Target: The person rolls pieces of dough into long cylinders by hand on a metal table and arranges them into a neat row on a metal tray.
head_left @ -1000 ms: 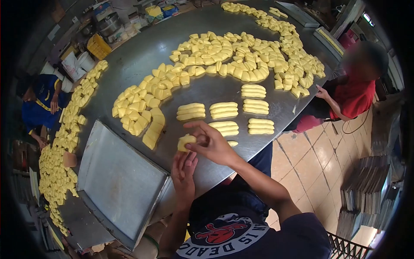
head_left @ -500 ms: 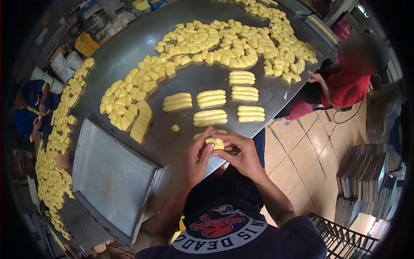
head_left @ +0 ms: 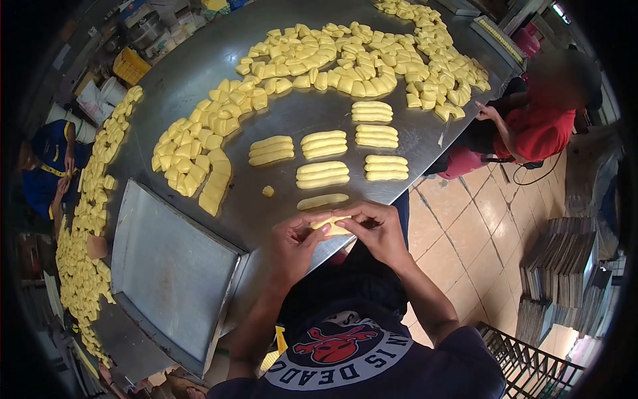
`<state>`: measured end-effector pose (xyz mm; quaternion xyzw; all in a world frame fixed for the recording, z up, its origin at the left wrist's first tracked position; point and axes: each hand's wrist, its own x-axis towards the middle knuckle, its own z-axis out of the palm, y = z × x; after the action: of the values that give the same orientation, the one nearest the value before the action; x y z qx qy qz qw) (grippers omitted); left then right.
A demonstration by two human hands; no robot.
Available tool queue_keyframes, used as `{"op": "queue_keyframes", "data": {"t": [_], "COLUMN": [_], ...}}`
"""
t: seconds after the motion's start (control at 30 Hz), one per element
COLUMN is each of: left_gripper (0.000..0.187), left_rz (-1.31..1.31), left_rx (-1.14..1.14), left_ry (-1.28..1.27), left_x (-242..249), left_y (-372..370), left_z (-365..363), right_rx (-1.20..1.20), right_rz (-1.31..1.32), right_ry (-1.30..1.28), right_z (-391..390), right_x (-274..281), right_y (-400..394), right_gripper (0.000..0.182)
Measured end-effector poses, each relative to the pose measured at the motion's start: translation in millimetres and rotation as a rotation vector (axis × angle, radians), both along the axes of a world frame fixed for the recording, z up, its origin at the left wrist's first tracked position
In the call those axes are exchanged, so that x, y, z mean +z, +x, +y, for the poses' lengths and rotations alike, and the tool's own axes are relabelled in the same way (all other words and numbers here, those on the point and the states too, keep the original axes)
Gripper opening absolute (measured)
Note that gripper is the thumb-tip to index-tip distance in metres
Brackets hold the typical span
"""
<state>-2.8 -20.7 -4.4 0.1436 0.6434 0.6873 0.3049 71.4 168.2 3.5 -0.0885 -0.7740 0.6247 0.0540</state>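
A piece of yellow dough is held between my left hand and my right hand, with the thumbs pressed on it near the table edge. Just beyond my fingers lies a single dough strip. Farther up, rolled strips rest in several stacked-side groups, one of them a group right behind the single strip. A small dough scrap sits to the left of these.
Many dough pieces cover the metal table. An empty metal tray lies at left, beside more dough. One person in red is at right; another in blue is at left. Stacked trays stand on the floor.
The dough in my hands has become longer and flatter. My hands have moved slightly apart and lower, so the single strip behind them now shows fully.
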Motion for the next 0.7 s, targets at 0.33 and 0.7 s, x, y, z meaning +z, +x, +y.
{"op": "queue_keyframes", "data": {"t": [0.33, 0.7], "left_gripper": [0.032, 0.016], "left_rz": [-0.086, 0.536], "left_rx": [0.022, 0.069], "left_ry": [0.066, -0.108], "left_x": [8.3, -0.8], "left_y": [2.4, 3.9], "left_z": [-1.0, -9.1], "right_rx": [0.134, 0.046], "right_rz": [0.137, -0.065], "right_ry": [0.261, -0.241], "right_z": [-0.4, -4.5], "right_x": [7.8, 7.0], "right_y": [3.9, -8.4], "right_gripper": [0.038, 0.017]}}
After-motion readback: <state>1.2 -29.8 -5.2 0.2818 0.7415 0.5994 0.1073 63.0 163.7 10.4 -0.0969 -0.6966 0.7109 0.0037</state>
